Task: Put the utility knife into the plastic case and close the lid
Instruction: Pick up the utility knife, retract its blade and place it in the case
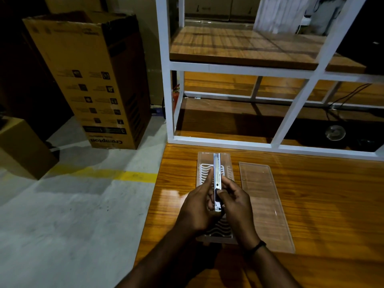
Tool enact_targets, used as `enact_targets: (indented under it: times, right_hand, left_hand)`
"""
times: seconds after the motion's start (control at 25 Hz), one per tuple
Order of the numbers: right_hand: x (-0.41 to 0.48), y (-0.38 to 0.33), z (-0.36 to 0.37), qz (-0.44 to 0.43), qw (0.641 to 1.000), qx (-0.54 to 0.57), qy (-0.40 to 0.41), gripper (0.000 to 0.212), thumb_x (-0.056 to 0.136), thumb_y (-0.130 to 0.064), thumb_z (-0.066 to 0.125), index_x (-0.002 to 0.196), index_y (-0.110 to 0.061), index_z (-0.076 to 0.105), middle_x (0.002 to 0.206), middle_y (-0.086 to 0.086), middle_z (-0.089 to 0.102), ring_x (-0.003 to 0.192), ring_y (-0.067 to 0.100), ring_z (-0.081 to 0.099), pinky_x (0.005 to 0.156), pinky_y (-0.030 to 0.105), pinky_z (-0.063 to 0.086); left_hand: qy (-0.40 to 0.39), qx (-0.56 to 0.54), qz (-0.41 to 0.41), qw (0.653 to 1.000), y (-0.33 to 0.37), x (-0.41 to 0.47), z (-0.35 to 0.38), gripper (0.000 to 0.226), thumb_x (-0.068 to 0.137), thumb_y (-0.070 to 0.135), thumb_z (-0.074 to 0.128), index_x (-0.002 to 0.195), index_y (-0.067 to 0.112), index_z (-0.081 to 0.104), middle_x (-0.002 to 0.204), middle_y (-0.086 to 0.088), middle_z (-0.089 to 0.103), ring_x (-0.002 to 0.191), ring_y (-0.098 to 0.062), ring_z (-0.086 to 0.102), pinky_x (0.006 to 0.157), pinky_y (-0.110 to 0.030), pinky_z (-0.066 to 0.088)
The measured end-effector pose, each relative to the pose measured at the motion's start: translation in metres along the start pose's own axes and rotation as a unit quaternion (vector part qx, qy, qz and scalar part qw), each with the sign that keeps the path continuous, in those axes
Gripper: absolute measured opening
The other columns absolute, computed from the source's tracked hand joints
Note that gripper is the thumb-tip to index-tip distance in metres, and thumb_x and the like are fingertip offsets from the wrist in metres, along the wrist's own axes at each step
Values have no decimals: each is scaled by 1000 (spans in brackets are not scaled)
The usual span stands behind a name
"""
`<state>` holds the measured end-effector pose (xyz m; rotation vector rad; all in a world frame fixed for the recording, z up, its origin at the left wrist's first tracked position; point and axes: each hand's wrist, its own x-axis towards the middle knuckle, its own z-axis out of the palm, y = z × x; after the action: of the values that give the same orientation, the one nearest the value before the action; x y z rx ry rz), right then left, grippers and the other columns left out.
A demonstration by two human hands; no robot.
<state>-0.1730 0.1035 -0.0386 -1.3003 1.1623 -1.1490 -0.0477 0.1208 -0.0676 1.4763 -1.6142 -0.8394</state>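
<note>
A long white-and-silver utility knife (pixel 217 171) points away from me, held lengthwise above the open clear plastic case (pixel 204 161) on the wooden table. My left hand (pixel 197 208) grips the knife's near end from the left side. My right hand (pixel 236 206) pinches it from the right, thumb on its dark slider. The case has a white wavy insert on its floor, and my hands hide its middle. The clear flat lid (pixel 264 204) lies separate on the table, just right of the case.
The wooden table (pixel 322 204) ends at a left edge near my left arm, with grey floor and a yellow line below. A white metal shelf frame (pixel 228 141) stands at the table's far edge. A tall cardboard box (pixel 89 80) stands on the floor at the left.
</note>
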Motion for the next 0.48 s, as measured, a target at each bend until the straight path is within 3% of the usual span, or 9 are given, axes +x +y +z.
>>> enact_targets:
  times: [0.2,0.32,0.48]
  right_hand:
    - [-1,4,-1,-11,1000,-27,6,41,94,0,60,120,-31,62,117,-13,69,110,7,67,92,29,56]
    - [-2,4,-3,-18,999,-42,-10,43,93,0,61,125,-29,59,118,-15,67,111,2,65,92,22,56]
    - [-1,4,-7,-31,998,-45,-24,47,92,4,60,128,-26,58,123,-6,68,112,2,66,89,16,54]
  left_hand:
    - [1,11,-14,1000,2,1,1,120,76,14,87,162,44,9,122,-1,69,104,-17,69,89,-42,60]
    - [5,6,-10,1000,-1,0,3,117,78,13,86,162,44,10,119,0,69,102,-17,70,88,-42,60]
    - [25,-9,0,1000,-1,1,5,110,79,11,83,163,37,17,119,-4,71,105,-18,70,91,-40,59]
